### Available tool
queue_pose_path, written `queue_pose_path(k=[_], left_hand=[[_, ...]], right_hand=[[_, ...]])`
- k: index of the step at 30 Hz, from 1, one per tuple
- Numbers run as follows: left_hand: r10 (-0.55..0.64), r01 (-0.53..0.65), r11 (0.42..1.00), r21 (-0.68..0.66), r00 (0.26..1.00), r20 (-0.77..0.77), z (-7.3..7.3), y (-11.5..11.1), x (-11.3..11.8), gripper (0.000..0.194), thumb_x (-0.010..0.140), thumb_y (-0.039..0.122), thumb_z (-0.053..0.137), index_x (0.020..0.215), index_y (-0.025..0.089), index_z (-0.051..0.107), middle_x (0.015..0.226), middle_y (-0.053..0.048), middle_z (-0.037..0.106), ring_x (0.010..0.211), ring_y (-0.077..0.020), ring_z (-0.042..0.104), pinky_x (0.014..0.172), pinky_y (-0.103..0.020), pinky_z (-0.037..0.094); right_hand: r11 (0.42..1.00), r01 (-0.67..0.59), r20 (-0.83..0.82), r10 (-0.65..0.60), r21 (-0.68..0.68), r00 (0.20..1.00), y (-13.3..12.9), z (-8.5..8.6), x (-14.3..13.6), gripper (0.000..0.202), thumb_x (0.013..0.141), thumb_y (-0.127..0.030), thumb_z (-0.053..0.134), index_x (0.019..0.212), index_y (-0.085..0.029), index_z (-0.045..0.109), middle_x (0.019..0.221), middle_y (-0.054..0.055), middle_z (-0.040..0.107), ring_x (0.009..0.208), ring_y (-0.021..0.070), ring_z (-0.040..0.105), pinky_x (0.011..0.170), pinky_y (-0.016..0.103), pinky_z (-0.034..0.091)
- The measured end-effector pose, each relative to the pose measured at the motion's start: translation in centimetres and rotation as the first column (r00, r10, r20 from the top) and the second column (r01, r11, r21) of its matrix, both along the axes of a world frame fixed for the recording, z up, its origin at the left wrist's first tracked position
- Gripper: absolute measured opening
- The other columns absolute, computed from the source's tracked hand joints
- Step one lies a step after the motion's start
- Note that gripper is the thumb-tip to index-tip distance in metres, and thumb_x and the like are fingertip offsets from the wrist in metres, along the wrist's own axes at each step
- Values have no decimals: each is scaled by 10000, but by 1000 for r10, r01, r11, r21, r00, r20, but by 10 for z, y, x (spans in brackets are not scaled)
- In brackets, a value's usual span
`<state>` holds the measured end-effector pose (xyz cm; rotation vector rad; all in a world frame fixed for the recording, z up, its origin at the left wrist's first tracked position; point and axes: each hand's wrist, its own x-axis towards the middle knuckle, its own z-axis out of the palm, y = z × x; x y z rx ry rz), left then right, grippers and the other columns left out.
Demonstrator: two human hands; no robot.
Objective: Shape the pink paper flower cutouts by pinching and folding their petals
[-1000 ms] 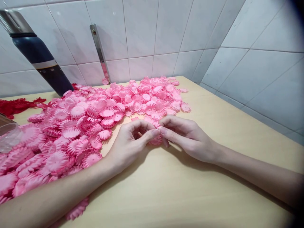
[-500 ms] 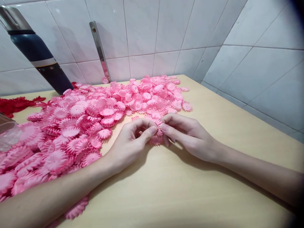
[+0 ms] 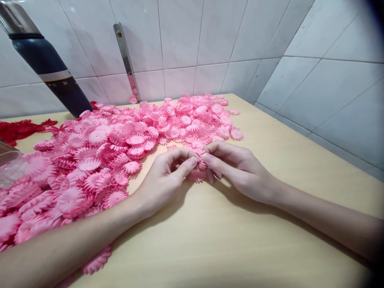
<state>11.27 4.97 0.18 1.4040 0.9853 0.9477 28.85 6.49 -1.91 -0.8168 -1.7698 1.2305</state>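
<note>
Toward the middle of the table (image 3: 225, 240), just in front of the pile (image 3: 135, 136), two bare hands meet over a pink flower (image 3: 200, 158) with a fringed edge. The left hand (image 3: 168, 172) pinches it between thumb and bent forefinger; the right hand (image 3: 243, 172) grips its other side the same way, so both are clamped on the one flower — the thumb tips lie close together but apart. More pink fringe shows just below the thumbs; whether it belongs to the same flower I cannot tell. Some of the right hand's other fingers curl beneath, partly hidden.

The pile of pink flowers runs from the table's near left side to its back edge and stops short of the back right corner. The left forearm crosses over its near end, with a loose flower (image 3: 97, 260) showing beyond it. At the back edge, toward the left, a dark blue bottle (image 3: 51, 64) with a metal cap stands behind the pile — red pieces (image 3: 22, 130) lie beside it. A clear container (image 3: 10, 168) is cut off at the left.
</note>
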Motion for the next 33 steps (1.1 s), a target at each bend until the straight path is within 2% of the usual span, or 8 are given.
queue_pose_path(k=[7,12,17,22,29,33], left_hand=[[3,-3,1000,-3,1000,-5,1,-1,0,125,857,199,582,777,125,641,667,9,588,554,-76,465,575,-207,407],[-20,21,999,44,1000,-11,-1,-1,0,142,875,206,567,779,133,642,660,14,590,537,-66,453,532,-190,385],[48,-48,998,52,999,2,-3,0,0,146,848,241,617,768,121,641,653,8,619,530,-58,494,512,-173,393],[43,-42,998,56,999,-10,-4,1,0,195,778,291,704,724,118,632,604,13,615,494,-55,494,479,-167,388],[73,-67,993,99,996,-54,-9,3,-1,135,862,239,591,807,123,633,701,-3,624,561,-67,524,509,-182,402],[74,-71,993,96,997,-36,-13,5,-1,102,874,237,573,863,137,595,756,1,602,587,-67,530,527,-188,417]], right_hand=[[999,25,18,-26,20,1000,-1,-1,0,130,934,-286,533,857,-181,532,712,-14,557,603,90,546,563,216,466],[999,35,26,-36,28,999,0,-2,0,115,937,-277,524,876,-180,538,705,-17,553,598,91,547,556,217,461],[999,29,10,-30,34,1000,-1,-1,0,103,917,-270,561,867,-181,563,733,-12,575,618,90,567,577,212,480],[998,3,15,-4,62,1000,-3,0,-1,97,915,-260,566,865,-180,587,764,-1,595,651,90,578,605,205,491],[997,67,-8,-67,44,998,-2,-1,-1,102,909,-263,573,851,-181,555,674,-30,554,567,78,543,535,204,465],[999,32,4,-33,40,999,-2,-1,0,96,903,-258,580,848,-180,577,712,-17,586,618,84,573,582,209,489]])
